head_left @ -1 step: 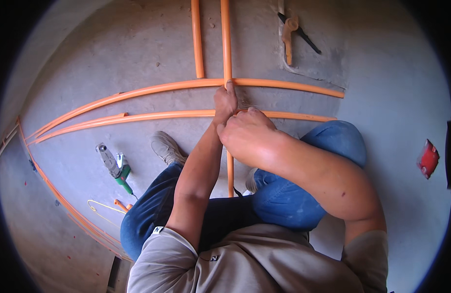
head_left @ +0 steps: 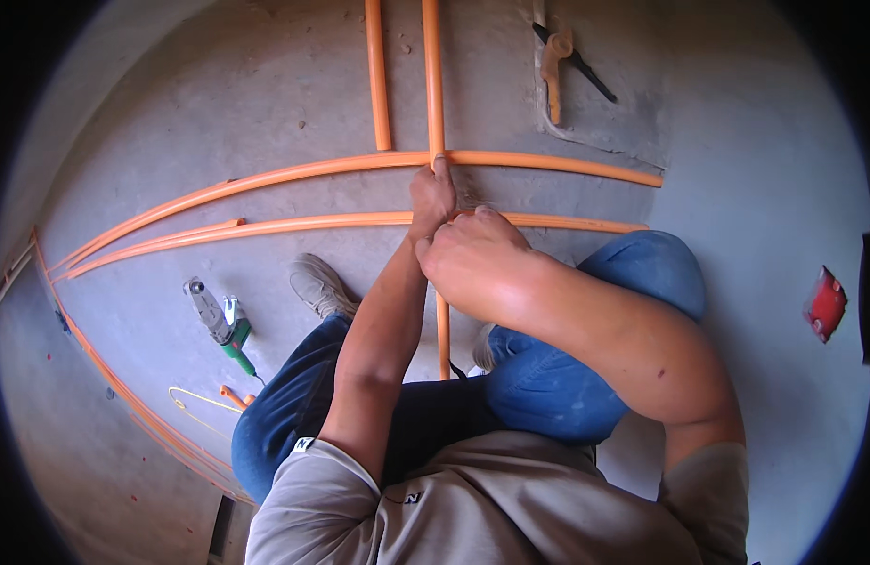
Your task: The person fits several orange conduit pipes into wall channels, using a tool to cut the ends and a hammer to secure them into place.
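Observation:
A long orange pipe (head_left: pixel 434 85) runs from the far side toward me, and its near stretch (head_left: pixel 443 334) comes out below my hands. My left hand (head_left: pixel 435 193) is closed round this pipe, thumb up along it, beside the place where it meets a sideways orange pipe (head_left: pixel 312 169). Just nearer, my right hand (head_left: pixel 472 250) is curled into a fist on the same pipe, above a second sideways pipe (head_left: pixel 322 223). My wrists overlap, and the fingers hide the pipe between them.
Another orange pipe (head_left: pixel 378 85) ends short of the crossing. At left lies a green and grey pipe-welding tool (head_left: pixel 218 325) near a short orange pipe fitting (head_left: pixel 233 397). An orange-and-black hand tool (head_left: pixel 557 71) rests at far right. More pipes (head_left: pixel 124 386) line the left wall.
Both hands keep their hold on the pipe. The whole view has shifted very slightly; nothing else visibly differs.

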A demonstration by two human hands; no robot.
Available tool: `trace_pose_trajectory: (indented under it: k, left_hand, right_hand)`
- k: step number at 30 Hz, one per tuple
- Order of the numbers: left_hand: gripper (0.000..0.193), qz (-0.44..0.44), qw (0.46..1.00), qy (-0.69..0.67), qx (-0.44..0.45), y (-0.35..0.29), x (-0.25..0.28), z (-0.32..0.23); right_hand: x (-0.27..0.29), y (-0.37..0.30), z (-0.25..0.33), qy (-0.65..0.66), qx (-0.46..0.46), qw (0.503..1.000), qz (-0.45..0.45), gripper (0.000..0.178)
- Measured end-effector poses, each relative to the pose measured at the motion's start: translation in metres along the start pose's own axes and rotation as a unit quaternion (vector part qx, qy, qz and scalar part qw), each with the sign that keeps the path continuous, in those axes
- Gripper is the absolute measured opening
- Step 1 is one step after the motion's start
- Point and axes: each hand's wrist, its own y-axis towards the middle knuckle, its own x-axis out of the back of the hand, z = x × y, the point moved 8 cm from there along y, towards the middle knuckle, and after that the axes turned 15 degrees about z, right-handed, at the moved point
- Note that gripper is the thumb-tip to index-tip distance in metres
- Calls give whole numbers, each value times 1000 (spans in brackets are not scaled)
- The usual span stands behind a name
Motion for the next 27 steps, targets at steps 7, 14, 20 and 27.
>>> trace_pose_trajectory:
  k: [7,14,20,27]
  left_hand:
    - [68,-87,981,119,-130,-10,8,-2]
    - [65,36,999,-9,-20,-15,-9,-15]
    - [64,28,998,51,-14,-26,5,-29]
    - [65,66,998,-11,-19,-34,4,-34]
  right_hand:
    - [55,-45,-36,32,-57,981,-182,33]
    - [92,-123,-262,229,-197,874,-382,89]
    - [0,-7,-348,198,-378,879,-213,130]
    - [0,0,-368,218,-431,834,-266,116]
